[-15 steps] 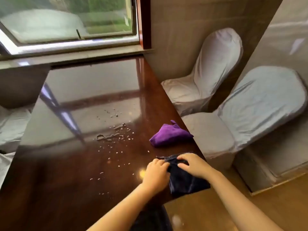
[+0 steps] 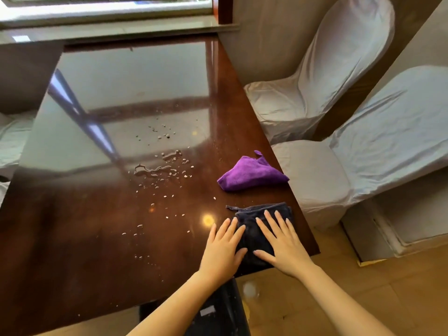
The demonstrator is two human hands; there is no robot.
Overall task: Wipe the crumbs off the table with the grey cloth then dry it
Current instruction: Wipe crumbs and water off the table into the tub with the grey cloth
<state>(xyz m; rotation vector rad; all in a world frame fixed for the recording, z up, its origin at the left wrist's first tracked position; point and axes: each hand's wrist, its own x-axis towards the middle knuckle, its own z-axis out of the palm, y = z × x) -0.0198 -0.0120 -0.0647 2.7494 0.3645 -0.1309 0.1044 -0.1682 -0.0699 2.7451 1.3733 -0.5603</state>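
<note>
A dark grey cloth (image 2: 252, 236) lies folded on the glossy brown table (image 2: 72, 226), close to its near right corner. My left hand (image 2: 223, 248) rests flat with fingers spread, partly on the cloth's left edge and partly on the table. My right hand (image 2: 281, 243) presses flat on the cloth's right half, fingers apart. Crumbs (image 2: 164, 197) and small water puddles (image 2: 155, 169) are scattered over the middle of the table, to the left of and beyond the cloth.
A crumpled purple cloth (image 2: 249, 175) sits near the table's right edge, just beyond the grey one. Two chairs in white covers (image 2: 315, 98) (image 2: 378, 146) stand right of the table. A window sill (image 2: 109, 27) runs along the far end.
Both hands have gone from gripping and bunching the grey cloth to lying flat on it with fingers spread. The cloth now lies flatter. The camera view has shifted downward.
</note>
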